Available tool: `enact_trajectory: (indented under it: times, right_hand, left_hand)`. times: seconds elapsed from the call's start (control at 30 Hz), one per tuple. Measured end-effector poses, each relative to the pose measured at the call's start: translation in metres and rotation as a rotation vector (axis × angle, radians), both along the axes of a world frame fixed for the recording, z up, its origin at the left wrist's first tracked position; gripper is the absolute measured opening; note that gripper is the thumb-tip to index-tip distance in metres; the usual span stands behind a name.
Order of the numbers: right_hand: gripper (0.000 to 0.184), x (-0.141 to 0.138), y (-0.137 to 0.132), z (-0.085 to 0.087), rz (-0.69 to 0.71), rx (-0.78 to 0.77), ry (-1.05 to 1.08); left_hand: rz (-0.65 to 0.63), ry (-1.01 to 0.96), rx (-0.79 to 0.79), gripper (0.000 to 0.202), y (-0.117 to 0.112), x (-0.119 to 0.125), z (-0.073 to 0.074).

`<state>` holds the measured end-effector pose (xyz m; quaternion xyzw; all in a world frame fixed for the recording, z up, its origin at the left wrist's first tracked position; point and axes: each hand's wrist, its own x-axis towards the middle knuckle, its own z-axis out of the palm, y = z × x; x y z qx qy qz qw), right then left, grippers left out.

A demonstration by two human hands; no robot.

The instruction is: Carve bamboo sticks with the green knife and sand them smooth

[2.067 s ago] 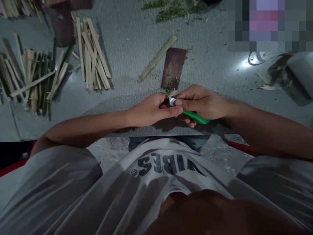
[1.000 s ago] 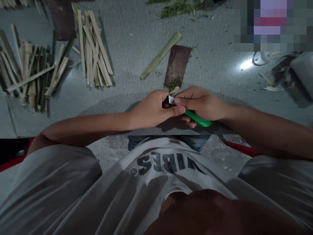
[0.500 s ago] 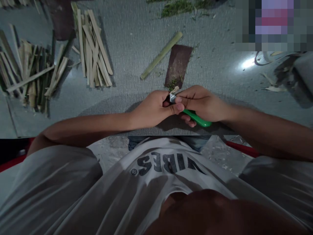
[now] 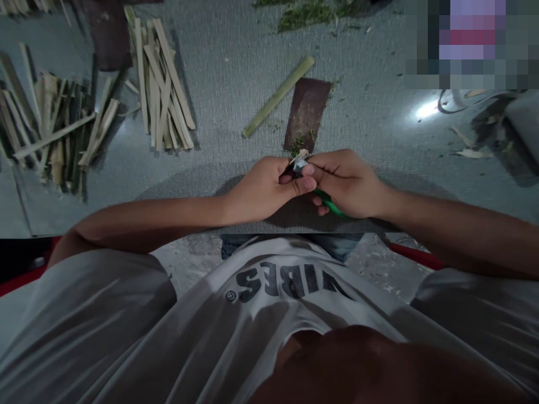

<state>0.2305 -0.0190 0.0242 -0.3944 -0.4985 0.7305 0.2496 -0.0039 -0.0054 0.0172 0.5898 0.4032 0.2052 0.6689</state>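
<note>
In front of me, close to the table's near edge, my hands meet. My right hand is closed around a utility knife with a green handle and a metal head. My left hand is closed too, its thumb reaching under the knife's head. A small pale piece of bamboo pokes out at the fingertips beside the metal head; most of it is hidden by my fingers. Just beyond the hands lies a brown sheet of sandpaper sprinkled with green shavings. Left of it rests a single green bamboo strip.
Split bamboo strips lie in a pile at the upper left, with a darker pile farther left. Green shavings are heaped at the far side. A dark grey block-like object stands at right. The grey table ends before my shirt.
My right hand has rolled slightly inward and shifted a little left, so less of the green handle shows and the metal head is angled differently. My left hand stays almost still.
</note>
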Motion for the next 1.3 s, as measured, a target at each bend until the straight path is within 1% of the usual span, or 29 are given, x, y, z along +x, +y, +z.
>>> enact_trajectory:
  times: [0.1, 0.2, 0.23, 0.33, 0.4, 0.5, 0.6, 0.7, 0.77, 0.83, 0.93, 1.0, 1.07, 1.17, 1.23, 1.3]
  right_hand:
    - [0.065, 0.0, -0.003, -0.006, -0.047, 0.166, -0.039]
    - [0.061, 0.001, -0.001, -0.011, -0.081, 0.293, -0.026]
    - [0.061, 0.002, 0.0, -0.012, -0.104, 0.311, -0.028]
    - [0.061, 0.004, 0.006, -0.015, -0.214, 0.309, -0.015]
    - [0.059, 0.006, 0.011, -0.017, -0.285, 0.297, -0.005]
    - [0.055, 0.009, 0.018, -0.021, -0.317, 0.282, -0.001]
    - [0.052, 0.01, 0.021, -0.023, -0.305, 0.272, 0.025]
    - [0.051, 0.012, 0.021, -0.021, -0.338, 0.298, 0.017]
    - [0.046, 0.015, 0.022, -0.018, -0.34, 0.296, -0.01]
    - [0.038, 0.019, 0.023, -0.016, -0.278, 0.245, -0.003]
    - [0.042, 0.024, 0.027, -0.016, -0.173, 0.136, 0.08]
    - [0.046, 0.026, 0.028, -0.017, -0.132, 0.09, 0.109]
    - [0.046, 0.026, 0.029, -0.019, -0.118, 0.103, 0.1]
    - [0.044, 0.025, 0.03, -0.019, -0.155, 0.249, 0.002]
    - [0.046, 0.023, 0.03, -0.018, -0.192, 0.351, -0.08]
    - [0.048, 0.021, 0.029, -0.016, -0.208, 0.396, -0.127]
  left_hand:
    - [-0.027, -0.115, -0.1, 0.069, 0.002, 0.002, 0.008]
    - [-0.016, -0.177, -0.272, 0.07, 0.006, 0.003, 0.015]
    - [0.004, -0.188, -0.352, 0.067, 0.007, 0.003, 0.016]
    - [0.053, -0.251, -0.586, 0.047, 0.014, 0.002, 0.015]
    - [0.055, -0.294, -0.658, 0.045, 0.019, 0.001, 0.013]
    - [0.063, -0.313, -0.624, 0.054, 0.024, 0.001, 0.011]
    - [0.056, -0.284, -0.561, 0.057, 0.027, 0.002, 0.01]
    - [0.021, -0.249, -0.516, 0.061, 0.028, 0.002, 0.008]
    - [-0.032, -0.265, -0.517, 0.063, 0.028, 0.0, 0.006]
    - [-0.094, -0.31, -0.547, 0.061, 0.028, -0.002, 0.002]
    - [-0.132, -0.352, -0.587, 0.055, 0.026, -0.005, -0.002]
    - [-0.113, -0.345, -0.592, 0.051, 0.024, -0.005, -0.002]
    - [-0.066, -0.313, -0.582, 0.042, 0.021, -0.004, 0.0]
    - [0.027, -0.236, -0.537, 0.026, 0.015, 0.0, 0.007]
    - [0.098, -0.211, -0.477, 0.026, 0.01, 0.002, 0.011]
    - [0.157, -0.202, -0.41, 0.027, 0.007, 0.003, 0.015]
